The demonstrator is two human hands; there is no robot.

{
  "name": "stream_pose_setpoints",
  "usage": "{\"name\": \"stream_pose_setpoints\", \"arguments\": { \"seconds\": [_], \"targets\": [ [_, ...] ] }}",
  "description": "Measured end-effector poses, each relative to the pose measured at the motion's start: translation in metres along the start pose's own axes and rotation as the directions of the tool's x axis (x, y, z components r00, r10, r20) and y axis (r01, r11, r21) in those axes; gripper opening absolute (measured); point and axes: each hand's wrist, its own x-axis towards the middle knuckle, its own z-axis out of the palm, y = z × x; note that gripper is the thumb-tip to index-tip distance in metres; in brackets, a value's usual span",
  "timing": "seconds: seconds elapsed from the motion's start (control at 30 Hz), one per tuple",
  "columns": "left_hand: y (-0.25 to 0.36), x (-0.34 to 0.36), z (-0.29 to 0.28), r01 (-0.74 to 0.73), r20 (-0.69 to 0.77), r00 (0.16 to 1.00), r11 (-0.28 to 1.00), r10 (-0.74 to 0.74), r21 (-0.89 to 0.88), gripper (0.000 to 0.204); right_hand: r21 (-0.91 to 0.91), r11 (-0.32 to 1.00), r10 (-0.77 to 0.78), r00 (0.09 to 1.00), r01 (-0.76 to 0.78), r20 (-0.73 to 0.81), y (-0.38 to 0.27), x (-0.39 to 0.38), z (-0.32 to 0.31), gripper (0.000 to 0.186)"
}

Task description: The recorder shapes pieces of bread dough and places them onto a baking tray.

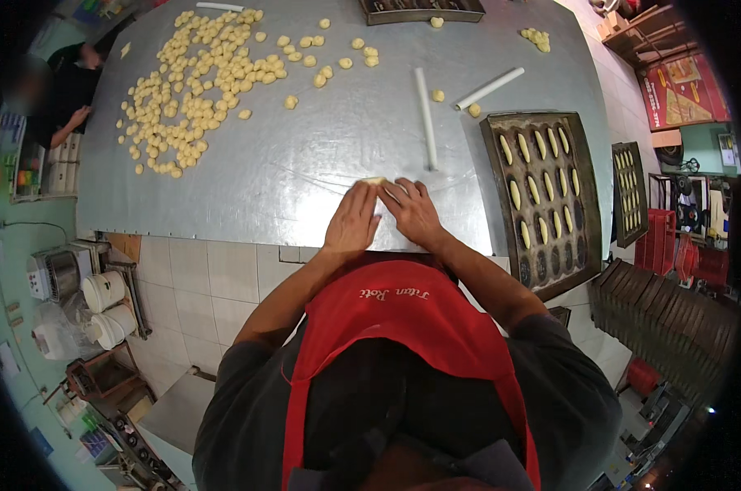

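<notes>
At the near edge of the metal table, a small pale piece of dough (pixel 373 180) lies under my fingertips, mostly covered by them. My left hand (pixel 353 218) has its fingers close together and closed on the dough's left part. From the right, my right hand (pixel 412 214) bends its fingers onto the other end. Just beyond the right hand lies a white rolling pin (pixel 427 119), pointing away from me. On the right, a dark baking tray (pixel 584 237) holds rows of slim dough rolls (pixel 534 190) in oval hollows; several hollows nearest me are bare.
Many dough balls (pixel 194 82) cover the table's (pixel 305 192) far left. Another rolling pin (pixel 490 88) lies slanted beside two dough balls. A dough lump (pixel 536 39) sits far right. Past the right edge stands a second filled tray (pixel 630 192). At the left edge is another person (pixel 59 90).
</notes>
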Motion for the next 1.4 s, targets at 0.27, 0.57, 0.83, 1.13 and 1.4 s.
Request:
{"name": "stream_pose_setpoints", "arguments": {
  "seconds": [0.27, 0.57, 0.83, 1.13, 1.4],
  "targets": [
    [-0.01, 0.02, -0.039, 0.02, -0.12, 0.992, 0.972, -0.049, -0.236, 0.022, 0.291, 0.868, 0.341, 0.909, -0.402, 0.238, 0.004, 0.12, 0.036, 0.061],
    [-0.143, 0.07, -0.089, 0.219, -0.221, 0.938, 0.951, -0.266, -0.216, 0.038, 0.026, 0.974, 0.216, 0.961, -0.223, 0.175, -0.041, 0.089, 0.022, 0.087],
    [-0.212, 0.224, -0.053, 0.266, -0.347, 0.898, 0.962, -0.27, -0.059, 0.038, 0.407, 0.886, 0.223, 0.974, -0.224, 0.049, -0.039, 0.085, 0.002, 0.068],
    [-0.134, 0.128, -0.036, 0.076, -0.213, 0.961, 0.91, -0.177, -0.409, 0.03, 0.408, 0.856, 0.431, 0.873, -0.317, -0.228, 0.008, 0.014, -0.053, 0.026],
    [-0.118, 0.042, -0.061, 0.383, 0.086, 0.888, 0.625, -0.451, -0.68, 0.024, 0.64, 0.541, 0.816, 0.157, -0.546, -0.556, 0.179, -0.159, -0.205, 0.036]
  ]
}}
